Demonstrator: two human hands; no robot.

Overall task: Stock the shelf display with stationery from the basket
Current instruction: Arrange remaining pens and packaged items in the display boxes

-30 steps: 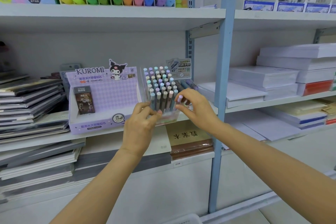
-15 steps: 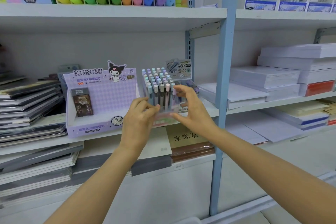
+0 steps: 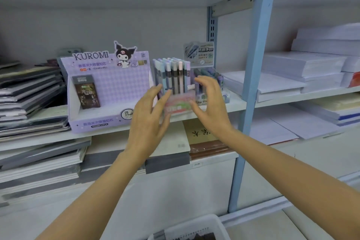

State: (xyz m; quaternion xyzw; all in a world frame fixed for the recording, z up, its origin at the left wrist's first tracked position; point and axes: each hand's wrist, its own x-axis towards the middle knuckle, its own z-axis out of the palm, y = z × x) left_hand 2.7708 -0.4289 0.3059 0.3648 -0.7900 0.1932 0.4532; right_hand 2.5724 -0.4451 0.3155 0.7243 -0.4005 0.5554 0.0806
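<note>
White metal shelving [image 3: 236, 105] is faced. Nothing is gripped: spread fingers [image 3: 158, 88] of the left hand [image 3: 149, 121] and right hand [image 3: 209, 103] flank a clear plastic stand of pastel pens [image 3: 176, 82], set upright on it. Dark stock [image 3: 194, 236] in the near white plastic basket [image 3: 194, 223] is judged unplaced.

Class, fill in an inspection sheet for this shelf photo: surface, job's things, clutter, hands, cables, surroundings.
Surface: white shelf, pen box standing near its front edge.
Job's things: clear pen box of upright pens; white basket below, foreground.
Clutter: Kuromi lead display left of the box; notebook stacks far left.
Grippers: left hand and right hand open, flanking the box; contact unclear.
Cables: nothing seen.
Surroundings: paper stacks right, beyond blue upright.
</note>
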